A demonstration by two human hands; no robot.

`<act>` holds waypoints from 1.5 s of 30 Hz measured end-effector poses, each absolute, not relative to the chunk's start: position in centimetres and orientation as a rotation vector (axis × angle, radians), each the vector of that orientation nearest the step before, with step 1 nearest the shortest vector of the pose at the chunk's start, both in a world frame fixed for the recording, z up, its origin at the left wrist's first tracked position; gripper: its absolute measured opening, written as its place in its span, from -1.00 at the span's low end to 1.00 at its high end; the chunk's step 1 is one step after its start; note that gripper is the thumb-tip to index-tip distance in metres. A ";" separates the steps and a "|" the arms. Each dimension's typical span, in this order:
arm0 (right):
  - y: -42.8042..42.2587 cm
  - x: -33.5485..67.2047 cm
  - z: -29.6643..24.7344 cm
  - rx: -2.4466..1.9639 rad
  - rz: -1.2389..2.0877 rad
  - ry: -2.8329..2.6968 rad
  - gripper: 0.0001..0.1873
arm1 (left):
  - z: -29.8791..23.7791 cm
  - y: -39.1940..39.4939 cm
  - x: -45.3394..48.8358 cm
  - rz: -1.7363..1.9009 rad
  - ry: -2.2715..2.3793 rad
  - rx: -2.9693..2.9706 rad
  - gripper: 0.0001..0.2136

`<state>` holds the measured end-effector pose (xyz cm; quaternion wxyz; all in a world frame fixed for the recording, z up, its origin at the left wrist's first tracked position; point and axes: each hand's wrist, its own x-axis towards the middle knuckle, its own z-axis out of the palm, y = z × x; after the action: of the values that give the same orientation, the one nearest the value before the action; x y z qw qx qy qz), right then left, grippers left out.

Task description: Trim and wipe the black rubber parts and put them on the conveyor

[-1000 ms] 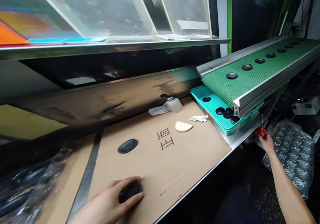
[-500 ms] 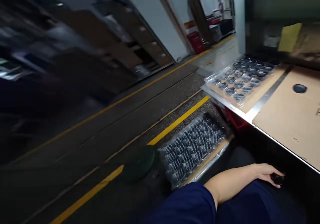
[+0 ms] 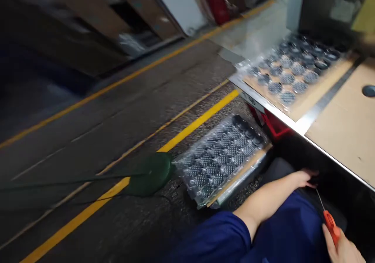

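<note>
My left hand (image 3: 307, 178) is low in front of the table edge, above my lap. Its fingers curl around a small black part that hardly stands out from the dark background. At the lower right, my right hand (image 3: 344, 249) grips an orange-handled tool (image 3: 331, 224) with a thin metal shaft. The shaft points up toward the left hand, its tip close to the fingers. A clear plastic tray (image 3: 222, 157) of round black parts lies on a cardboard-topped stack, left of my left forearm.
Another clear tray (image 3: 288, 73) of black parts sits on the table's cardboard. A single round black part (image 3: 368, 91) lies to its right. The metal table edge (image 3: 301, 127) runs above my hands. A green round stool (image 3: 152, 173) stands on the floor beside yellow lines.
My right hand has come into view with the orange-handled tool. The left hand has shifted up and slightly left in view. My view has tilted downward, showing more of the stool.
</note>
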<state>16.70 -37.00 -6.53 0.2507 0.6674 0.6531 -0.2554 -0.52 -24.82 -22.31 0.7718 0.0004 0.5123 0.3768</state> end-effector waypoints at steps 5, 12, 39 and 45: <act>-37.1 15.7 -4.9 1.746 -0.531 1.726 -0.46 | -24.3 -25.5 -0.2 0.719 1.015 0.042 -0.63; -37.2 14.8 -3.8 1.805 -0.519 1.671 -0.54 | -23.9 -26.8 0.5 0.725 1.083 0.221 -0.31; -40.3 16.6 -6.7 2.056 -0.854 2.155 -0.68 | -23.2 -26.8 -1.2 0.695 1.078 -0.186 -0.74; -41.6 24.5 -7.4 3.589 -0.500 1.788 -0.51 | -20.1 -28.5 -3.1 0.674 1.045 0.031 -0.72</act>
<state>24.48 -41.64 -7.39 -0.4345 0.8000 0.3986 -0.1114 -3.12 -28.52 -20.06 0.8128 0.0144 0.4893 0.3158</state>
